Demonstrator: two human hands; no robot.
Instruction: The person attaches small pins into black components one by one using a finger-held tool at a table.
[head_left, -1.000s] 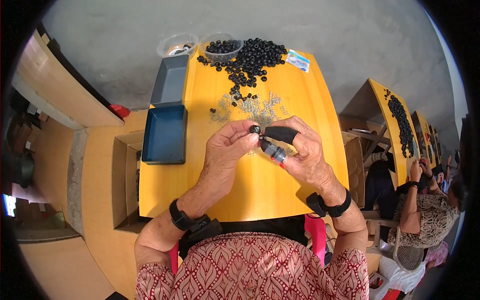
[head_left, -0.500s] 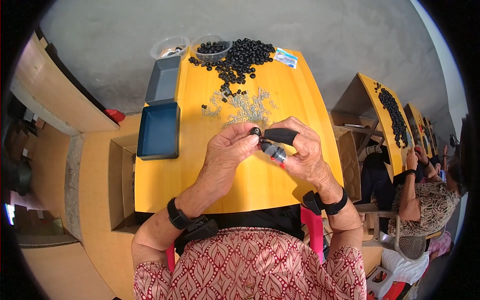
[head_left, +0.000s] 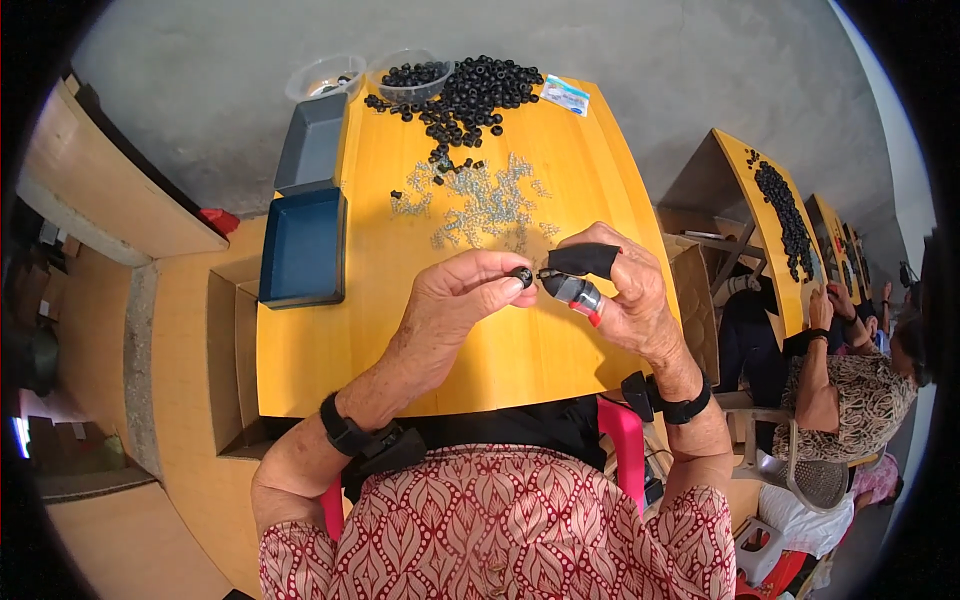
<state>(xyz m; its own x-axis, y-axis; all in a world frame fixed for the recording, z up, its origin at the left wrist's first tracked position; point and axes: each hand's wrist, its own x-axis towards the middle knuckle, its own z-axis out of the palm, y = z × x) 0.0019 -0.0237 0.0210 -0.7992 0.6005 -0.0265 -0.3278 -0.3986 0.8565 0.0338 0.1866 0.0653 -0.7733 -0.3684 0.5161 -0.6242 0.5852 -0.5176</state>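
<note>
My left hand (head_left: 455, 300) pinches a small round black part (head_left: 521, 276) with a hole in its face, between thumb and fingertips. In my right hand (head_left: 635, 300) is a short hand tool (head_left: 572, 292) with a black tapered nose, a clear section and a red band. Its thin tip points left at the black part, with a small gap between them. A black sleeve (head_left: 585, 260) covers my right index finger. Beyond both hands, many small silver metal pieces (head_left: 490, 200) lie scattered on the yellow table (head_left: 420, 375), with a heap of similar black parts (head_left: 490, 90) behind them.
Along the left edge stand a blue tray (head_left: 303, 250) and a grey tray (head_left: 312, 145). Two clear bowls, one with black parts (head_left: 412, 75), sit at the far left by the wall. A small packet (head_left: 566, 96) lies far right. Another person (head_left: 835, 390) works at a table on the right.
Both hands have moved slightly apart. The tool's tip has come away from the black part, which is now fully in my left fingertips. The view has shifted a little.
</note>
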